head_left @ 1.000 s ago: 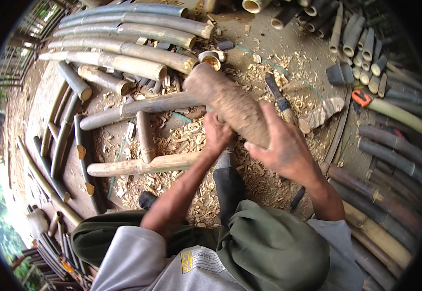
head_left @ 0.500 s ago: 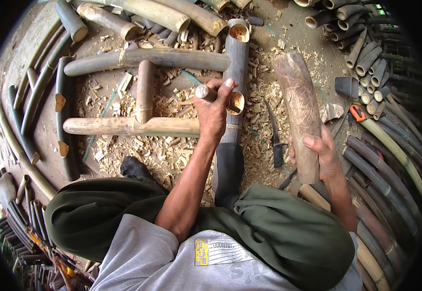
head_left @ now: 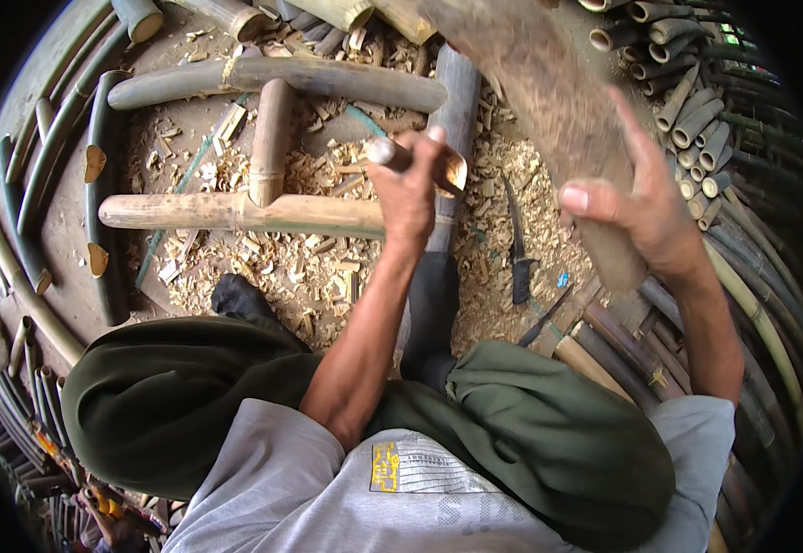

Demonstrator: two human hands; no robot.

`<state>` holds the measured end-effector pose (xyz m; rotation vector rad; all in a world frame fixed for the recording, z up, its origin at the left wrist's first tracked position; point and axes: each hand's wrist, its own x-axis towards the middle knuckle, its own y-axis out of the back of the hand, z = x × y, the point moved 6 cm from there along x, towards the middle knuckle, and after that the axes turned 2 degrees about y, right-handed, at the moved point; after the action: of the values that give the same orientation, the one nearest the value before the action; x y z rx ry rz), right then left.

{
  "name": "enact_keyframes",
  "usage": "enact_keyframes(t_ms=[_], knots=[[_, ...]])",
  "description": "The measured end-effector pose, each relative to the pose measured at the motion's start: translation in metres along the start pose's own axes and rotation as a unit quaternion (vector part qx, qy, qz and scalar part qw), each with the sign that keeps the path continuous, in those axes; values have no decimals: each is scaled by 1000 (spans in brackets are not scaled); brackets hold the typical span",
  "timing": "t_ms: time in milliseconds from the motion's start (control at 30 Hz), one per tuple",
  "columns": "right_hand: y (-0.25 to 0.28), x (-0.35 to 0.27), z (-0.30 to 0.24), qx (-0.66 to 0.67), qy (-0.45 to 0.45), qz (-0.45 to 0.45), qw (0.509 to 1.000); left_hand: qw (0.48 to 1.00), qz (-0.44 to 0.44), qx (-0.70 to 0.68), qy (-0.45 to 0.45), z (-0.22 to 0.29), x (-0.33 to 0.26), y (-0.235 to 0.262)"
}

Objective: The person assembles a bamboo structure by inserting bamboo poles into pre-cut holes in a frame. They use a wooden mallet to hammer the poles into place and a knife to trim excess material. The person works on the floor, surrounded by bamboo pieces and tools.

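Observation:
My left hand (head_left: 408,198) is wrapped round a chisel (head_left: 389,155), its round handle end pointing up and left. The blade end, mostly hidden by my fingers, sits at a cut hole (head_left: 455,173) in a dark bamboo pole (head_left: 458,88). That pole lies lengthwise before me, its near end by my dark-covered foot (head_left: 430,309). In my right hand (head_left: 637,217) is a thick wooden club (head_left: 558,101), raised above the floor to the right and blurred by motion. Two bamboo crosspieces, a dark one (head_left: 328,81) and a tan one (head_left: 318,215), reach the pole from the left, joined by a short upright (head_left: 271,138).
Wood chips (head_left: 300,267) cover the floor. A knife (head_left: 519,258) with a dark handle lies right of the pole. A notched bamboo piece (head_left: 106,212) lies at the left. Stacked bamboo (head_left: 696,124) fills the right side, and more lengths (head_left: 623,350) lie by my right knee.
The club has swung up and away from the floor, with my right hand rising and turning. My left hand keeps the chisel at the hole. The whole view has shifted slightly.

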<state>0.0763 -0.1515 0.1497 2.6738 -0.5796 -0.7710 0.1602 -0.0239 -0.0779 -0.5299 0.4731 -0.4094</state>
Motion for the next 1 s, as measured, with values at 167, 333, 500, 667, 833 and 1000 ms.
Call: enact_keyframes(t_ms=[167,333,500,667,833,1000], knots=[[-11,12,-27,-41,-9,17,999,999,-37,5,26,17,11,-5],[-21,25,-24,-32,-3,-11,999,998,-53,3,29,3,7,-8],[-38,26,-35,-80,108,84,987,999,-49,-5,23,4,4,-11],[-52,42,-44,-212,350,171,897,999,4,-43,-14,0,0,-3],[-58,39,-63,-406,379,-67,829,999,15,-21,-25,1,-5,-9],[-64,44,-60,-548,284,-150,773,1000,-25,-16,0,-9,-5,-19]])
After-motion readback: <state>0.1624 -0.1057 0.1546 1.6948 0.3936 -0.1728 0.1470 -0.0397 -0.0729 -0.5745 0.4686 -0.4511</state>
